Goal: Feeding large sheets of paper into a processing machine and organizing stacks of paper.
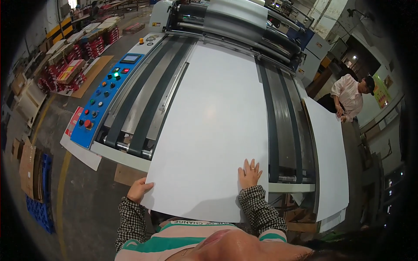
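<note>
A large white sheet [213, 113] lies lengthwise on the feed belts of a wide roller machine [235, 21], its far end at the rollers and its near end overhanging toward my body. At the sheet's near left edge my left hand [138, 190] is closed, the thumb on top and the fingers hidden beneath. Near the right edge my right hand [250, 173] rests flat on the sheet with the fingers spread, a ring on one of them. Dark belts [154, 100] show on both sides of the sheet.
A blue control panel [106, 93] with buttons runs along the machine's left side. To the right stands a stack of white sheets [326, 156], with another person [348, 95] touching its far end. Red-and-white bundles [69, 71] and a blue pallet [41, 209] are on the left.
</note>
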`<state>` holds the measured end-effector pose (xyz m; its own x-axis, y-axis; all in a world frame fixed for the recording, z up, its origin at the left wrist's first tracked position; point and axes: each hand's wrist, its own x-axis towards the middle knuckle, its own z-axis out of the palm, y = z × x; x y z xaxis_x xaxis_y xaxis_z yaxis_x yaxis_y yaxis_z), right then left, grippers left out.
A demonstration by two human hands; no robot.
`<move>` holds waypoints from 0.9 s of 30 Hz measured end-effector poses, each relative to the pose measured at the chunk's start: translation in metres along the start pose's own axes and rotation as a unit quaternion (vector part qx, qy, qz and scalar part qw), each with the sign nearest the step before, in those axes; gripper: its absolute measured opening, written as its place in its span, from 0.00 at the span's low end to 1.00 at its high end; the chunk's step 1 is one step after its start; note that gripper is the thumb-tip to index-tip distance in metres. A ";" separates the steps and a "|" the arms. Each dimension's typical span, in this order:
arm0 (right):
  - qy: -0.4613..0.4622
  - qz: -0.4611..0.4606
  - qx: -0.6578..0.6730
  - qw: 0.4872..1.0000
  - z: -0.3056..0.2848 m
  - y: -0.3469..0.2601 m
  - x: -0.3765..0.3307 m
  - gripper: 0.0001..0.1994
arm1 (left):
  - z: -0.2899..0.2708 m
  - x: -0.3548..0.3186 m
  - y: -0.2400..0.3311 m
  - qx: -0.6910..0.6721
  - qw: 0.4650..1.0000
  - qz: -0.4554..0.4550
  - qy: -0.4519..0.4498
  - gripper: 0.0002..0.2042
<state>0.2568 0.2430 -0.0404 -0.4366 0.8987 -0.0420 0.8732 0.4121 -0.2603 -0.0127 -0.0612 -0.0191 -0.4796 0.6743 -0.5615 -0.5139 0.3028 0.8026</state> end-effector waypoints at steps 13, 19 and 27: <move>-0.029 -0.024 -0.047 0.998 -0.008 -0.026 0.132 0.27 | 0.006 0.095 0.099 0.092 0.987 0.079 0.110 0.09; 0.257 -0.228 0.084 0.935 -0.003 0.037 0.168 0.10 | -0.021 0.106 0.093 0.167 0.949 0.231 0.134 0.07; 0.247 0.401 -0.366 0.803 -0.129 0.341 -0.011 0.15 | -0.081 0.128 0.067 0.111 0.947 0.171 0.247 0.07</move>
<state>0.5873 0.3929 -0.0045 0.3108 0.7946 0.5216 0.8031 -0.5131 0.3030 -0.1663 -0.0092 -0.0539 -0.8935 0.3777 -0.2430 -0.1329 0.2945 0.9464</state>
